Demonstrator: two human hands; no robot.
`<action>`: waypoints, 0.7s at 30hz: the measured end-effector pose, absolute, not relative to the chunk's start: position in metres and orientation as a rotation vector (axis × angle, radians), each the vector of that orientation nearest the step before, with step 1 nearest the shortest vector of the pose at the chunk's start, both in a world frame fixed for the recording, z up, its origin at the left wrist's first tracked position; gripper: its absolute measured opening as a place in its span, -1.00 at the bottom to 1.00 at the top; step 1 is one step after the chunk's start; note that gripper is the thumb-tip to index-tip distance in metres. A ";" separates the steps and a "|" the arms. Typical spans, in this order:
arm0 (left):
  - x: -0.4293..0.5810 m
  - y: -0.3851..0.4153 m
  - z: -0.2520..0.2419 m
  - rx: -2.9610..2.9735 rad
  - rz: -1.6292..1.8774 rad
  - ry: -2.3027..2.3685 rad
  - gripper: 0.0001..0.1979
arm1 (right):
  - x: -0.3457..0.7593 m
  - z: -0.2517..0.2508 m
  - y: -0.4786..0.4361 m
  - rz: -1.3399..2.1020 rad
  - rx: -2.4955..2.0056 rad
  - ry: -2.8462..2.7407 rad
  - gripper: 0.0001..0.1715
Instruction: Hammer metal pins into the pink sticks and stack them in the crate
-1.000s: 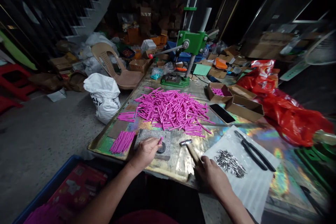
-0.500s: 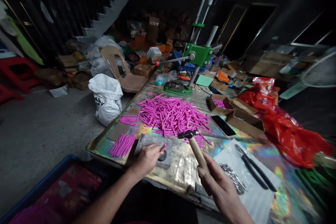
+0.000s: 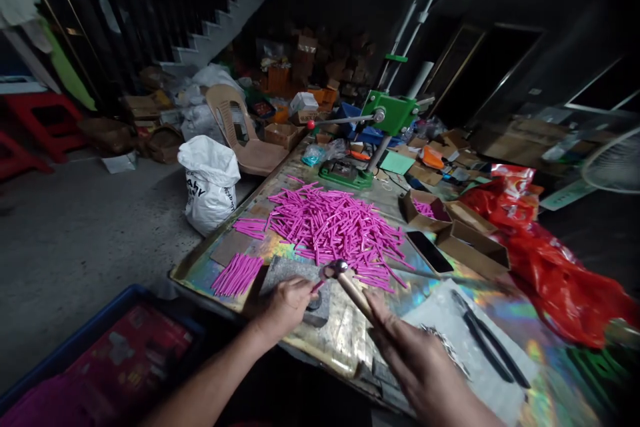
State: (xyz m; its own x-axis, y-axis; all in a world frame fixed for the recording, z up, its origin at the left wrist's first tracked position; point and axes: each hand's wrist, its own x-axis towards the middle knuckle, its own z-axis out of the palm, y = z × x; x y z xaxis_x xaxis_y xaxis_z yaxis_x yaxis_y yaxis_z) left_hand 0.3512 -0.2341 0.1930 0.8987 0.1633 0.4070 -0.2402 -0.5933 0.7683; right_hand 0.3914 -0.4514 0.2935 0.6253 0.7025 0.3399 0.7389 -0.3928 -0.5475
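My left hand (image 3: 289, 303) is closed, pinching a pink stick (image 3: 319, 285) over the grey stone block (image 3: 285, 271). A dark round piece (image 3: 315, 302) sits on that block, just below the fingers. In my right hand (image 3: 405, 340) is a hammer (image 3: 356, 293) with a wooden handle; its metal head is beside the tip of the held stick, and I cannot tell whether they touch. Beyond the block spreads a big heap of pink sticks (image 3: 340, 223). A neat row of pink sticks (image 3: 237, 275) lies left of the block.
A green hand press (image 3: 390, 113) stands at the table's back. Small cardboard boxes (image 3: 473, 247) and a phone (image 3: 429, 251) lie right of the heap. Pliers (image 3: 490, 340) and small metal pieces (image 3: 445, 341) rest on a white sheet (image 3: 425, 307). A white sack (image 3: 210, 183) stands on the floor.
The hammer has swung left and down, so its head is now close to the held stick. My left hand stays at the block, with the stick tilted more to the right.
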 end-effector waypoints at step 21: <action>0.348 -0.236 0.186 2.330 0.638 0.038 -0.78 | 0.400 0.239 -0.461 0.357 -2.196 -0.476 -0.42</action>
State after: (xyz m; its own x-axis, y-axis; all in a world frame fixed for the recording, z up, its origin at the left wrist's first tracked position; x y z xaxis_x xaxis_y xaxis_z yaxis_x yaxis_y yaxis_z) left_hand 0.3482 -0.2363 0.1862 0.8777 0.2019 0.4345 -0.1484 -0.7477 0.6473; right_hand 0.3999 -0.4609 0.2394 0.8873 0.4523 -0.0899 0.2134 -0.5754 -0.7895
